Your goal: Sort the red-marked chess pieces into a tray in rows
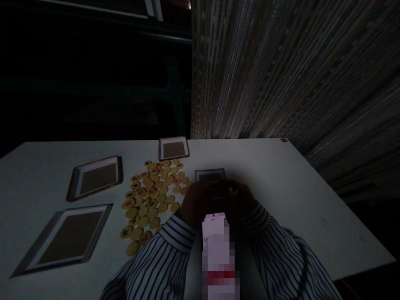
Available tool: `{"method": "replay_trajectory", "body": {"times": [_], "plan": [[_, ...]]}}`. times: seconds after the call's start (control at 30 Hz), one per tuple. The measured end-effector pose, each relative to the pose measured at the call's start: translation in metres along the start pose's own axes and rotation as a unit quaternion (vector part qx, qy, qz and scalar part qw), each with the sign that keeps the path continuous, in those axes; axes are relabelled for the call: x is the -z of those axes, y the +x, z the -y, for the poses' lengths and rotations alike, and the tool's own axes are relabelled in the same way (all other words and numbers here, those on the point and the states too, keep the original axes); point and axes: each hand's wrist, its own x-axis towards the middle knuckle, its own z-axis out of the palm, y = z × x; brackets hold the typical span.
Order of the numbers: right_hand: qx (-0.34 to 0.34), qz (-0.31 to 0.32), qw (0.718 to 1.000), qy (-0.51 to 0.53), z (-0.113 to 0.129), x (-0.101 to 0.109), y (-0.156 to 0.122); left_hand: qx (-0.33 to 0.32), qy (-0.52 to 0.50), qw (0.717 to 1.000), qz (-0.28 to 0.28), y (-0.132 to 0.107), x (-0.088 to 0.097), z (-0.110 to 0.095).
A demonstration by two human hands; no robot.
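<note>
My left hand [196, 200] and my right hand [240, 196] are close together over the table, both in deep shadow. Their fingers curl inward towards each other, and whatever lies between them is too dark to make out. Just beyond the fingers is a shallow tray [210, 171], its near part hidden by my hands. A lit phone [215, 233] sits between my forearms, much of its screen pixelated. Left of my left hand spreads a loose heap of round wooden xiangqi pieces [153, 196], some showing red or black characters and others blank side up.
Further shallow trays lie on the white table [265, 166]: one at the back [174, 149], one at the left [98, 177] and one at the near left [70, 235]. A ribbed curtain-like surface [243, 71] rises behind the right side.
</note>
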Motion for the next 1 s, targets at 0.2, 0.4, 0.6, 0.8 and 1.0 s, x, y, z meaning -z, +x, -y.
{"method": "replay_trajectory", "body": {"times": [0.2,0.4,0.6,0.8,1.0], "plan": [[-0.033,-0.008,0.999,-0.024,0.004,0.004,0.001,0.009,0.040,0.998,0.055,-0.003,0.001,0.004],[-0.073,-0.017,0.997,-0.027,0.004,0.011,0.000,-0.040,0.090,0.995,0.034,-0.011,-0.007,0.016],[-0.070,-0.006,0.996,-0.061,-0.002,0.018,0.000,-0.044,0.095,0.994,0.032,-0.017,-0.011,0.016],[-0.025,0.006,0.995,-0.096,-0.018,0.022,-0.001,-0.020,0.114,0.991,0.067,-0.018,-0.011,0.014],[-0.012,0.009,0.989,-0.146,-0.031,0.017,-0.008,-0.012,0.124,0.989,0.082,-0.019,-0.012,0.012]]}}
